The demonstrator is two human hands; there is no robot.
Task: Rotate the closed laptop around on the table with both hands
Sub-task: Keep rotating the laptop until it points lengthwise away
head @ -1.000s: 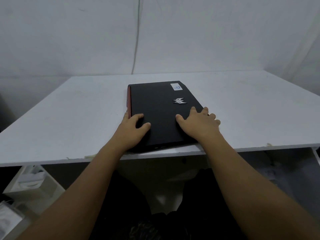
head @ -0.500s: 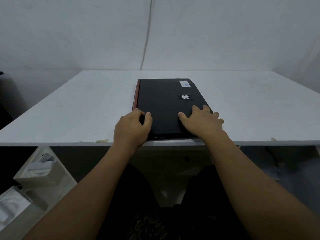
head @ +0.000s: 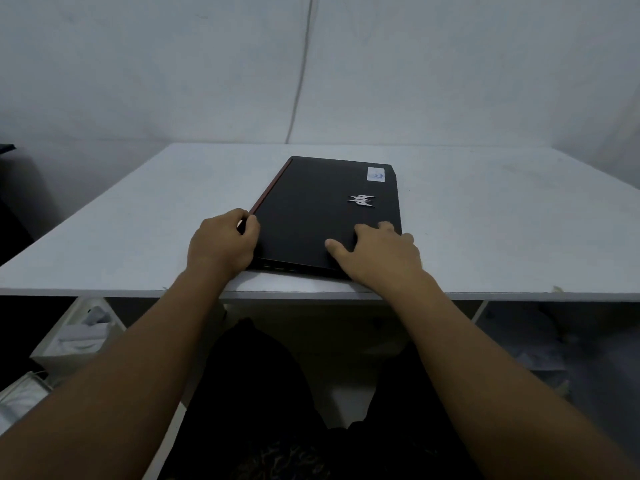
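A closed black laptop (head: 322,209) with a red strip along its left edge, a silver logo and a pale sticker lies flat on the white table (head: 138,220), its near end close to the table's front edge. It sits slightly skewed, the near end shifted left. My left hand (head: 221,242) curls around the laptop's near left corner. My right hand (head: 379,254) presses flat on the lid at the near right corner, fingers spread.
A grey wall stands behind the table, with a thin cable (head: 301,74) running down it. Under the table at the left are white boxes (head: 79,334). My dark-clothed legs (head: 277,410) are below the front edge.
The laptop has turned a little clockwise, its near end swinging left. My left hand moved from on top of the lid to gripping the left corner. The view shifted downward.
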